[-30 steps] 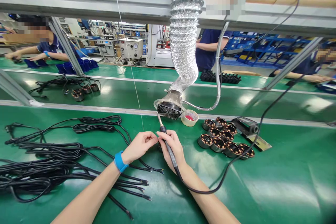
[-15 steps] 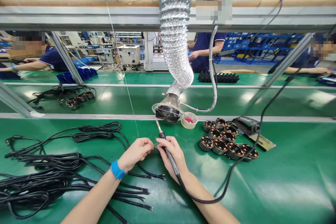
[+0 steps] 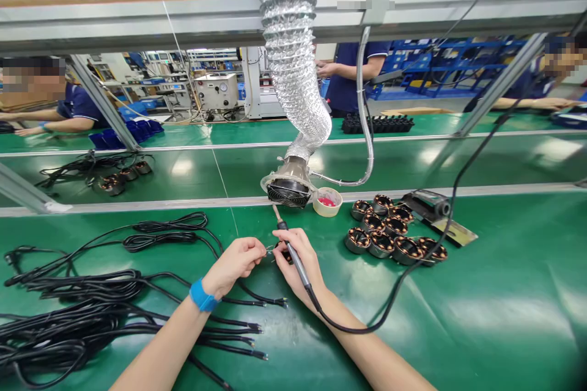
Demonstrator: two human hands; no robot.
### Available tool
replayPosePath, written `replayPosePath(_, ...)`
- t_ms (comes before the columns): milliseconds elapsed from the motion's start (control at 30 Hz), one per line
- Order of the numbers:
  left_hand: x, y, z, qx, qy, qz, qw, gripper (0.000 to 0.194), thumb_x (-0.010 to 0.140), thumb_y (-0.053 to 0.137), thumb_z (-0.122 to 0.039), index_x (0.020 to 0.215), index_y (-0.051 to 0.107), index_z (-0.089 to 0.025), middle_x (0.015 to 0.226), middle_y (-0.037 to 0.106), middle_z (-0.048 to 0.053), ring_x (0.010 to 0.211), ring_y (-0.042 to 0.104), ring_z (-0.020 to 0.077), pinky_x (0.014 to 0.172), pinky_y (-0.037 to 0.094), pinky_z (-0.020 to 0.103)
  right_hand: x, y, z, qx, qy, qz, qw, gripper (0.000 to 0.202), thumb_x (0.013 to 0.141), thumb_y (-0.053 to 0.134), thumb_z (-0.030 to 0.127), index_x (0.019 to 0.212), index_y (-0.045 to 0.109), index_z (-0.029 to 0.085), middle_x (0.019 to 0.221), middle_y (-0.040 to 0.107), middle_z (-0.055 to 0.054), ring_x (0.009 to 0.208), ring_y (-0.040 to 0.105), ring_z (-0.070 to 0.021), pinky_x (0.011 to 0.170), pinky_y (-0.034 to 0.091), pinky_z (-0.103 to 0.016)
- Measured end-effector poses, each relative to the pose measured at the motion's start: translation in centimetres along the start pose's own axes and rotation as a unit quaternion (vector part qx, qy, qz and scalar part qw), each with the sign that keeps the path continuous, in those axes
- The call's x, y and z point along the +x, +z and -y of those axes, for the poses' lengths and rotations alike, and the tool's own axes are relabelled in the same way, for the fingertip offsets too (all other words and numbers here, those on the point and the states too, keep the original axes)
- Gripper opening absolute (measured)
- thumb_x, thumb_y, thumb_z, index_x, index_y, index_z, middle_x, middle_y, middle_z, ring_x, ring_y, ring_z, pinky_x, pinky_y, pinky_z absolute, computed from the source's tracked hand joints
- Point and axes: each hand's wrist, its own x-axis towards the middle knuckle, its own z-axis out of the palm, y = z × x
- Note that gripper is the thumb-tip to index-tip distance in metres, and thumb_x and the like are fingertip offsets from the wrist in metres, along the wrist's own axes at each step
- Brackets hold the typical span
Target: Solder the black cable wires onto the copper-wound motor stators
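"What were the hands doing on your screen?"
"From my remote seat I saw the right hand (image 3: 302,256) wrapped around a soldering iron (image 3: 299,266), its tip up near the fan (image 3: 288,193). A wound ring (image 3: 281,250) sat at those fingertips, partly hidden. The left hand (image 3: 236,264) pinched thin wires (image 3: 269,251) just beside it."
"And around them?"
"On the green desk (image 3: 458,324) I had black cables (image 3: 82,284) to the left, clustered stators (image 3: 381,252) to the right, and a tape roll (image 3: 327,211) beside the fan."
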Motion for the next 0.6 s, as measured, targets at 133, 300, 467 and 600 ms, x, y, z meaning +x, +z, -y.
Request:
replayPosePath(133,0.0,0.1,0.1,0.010,0.001,-0.003,1.000,0.027,0.075,0.064,-0.039,0.075,0.052,-0.015,0.060,0.039,-0.008,0.043,0.020,0.0011,0.041,0.008,0.020,0.0,-0.1,0.3,0.008,0.008,-0.006,1.000,0.040,0.085,0.055,0.007,0.119,0.060,0.027,0.103,0.049,-0.002,0.072,0.063,-0.0082,0.073,0.054,-0.022)
replayPosePath(300,0.0,0.0,0.2,0.007,-0.002,0.009,1.000,0.026,0.076,0.064,-0.038,0.075,0.052,-0.016,0.060,0.038,-0.008,0.042,0.019,0.0008,0.041,0.007,0.019,0.0,-1.3,1.4,-0.023,-0.010,-0.039,0.999,0.030,0.093,0.054,0.016,0.119,0.063,0.026,0.096,0.060,-0.003,0.079,0.064,-0.0124,0.075,0.052,-0.025)
replayPosePath(467,0.0,0.0,0.2,-0.002,0.008,0.008,1.000,0.023,0.077,0.064,-0.035,0.075,0.052,-0.016,0.060,0.042,-0.007,0.041,0.024,0.0011,0.040,0.012,0.019,-0.3,-3.0,2.2,-0.032,-0.013,-0.101,0.994,0.017,0.096,0.051,0.022,0.095,0.068,0.022,0.087,0.070,-0.002,0.080,0.066,-0.0152,0.074,0.050,-0.026)
replayPosePath(600,0.0,0.0,0.2,-0.005,0.010,0.003,1.000,0.021,0.077,0.063,-0.033,0.074,0.053,-0.016,0.060,0.043,-0.007,0.041,0.026,0.0015,0.040,0.014,0.019,-0.8,-3.5,2.2,-0.005,-0.028,-0.080,0.996,0.022,0.096,0.048,0.024,0.084,0.067,0.022,0.077,0.069,0.000,0.071,0.064,-0.0149,0.067,0.048,-0.026)
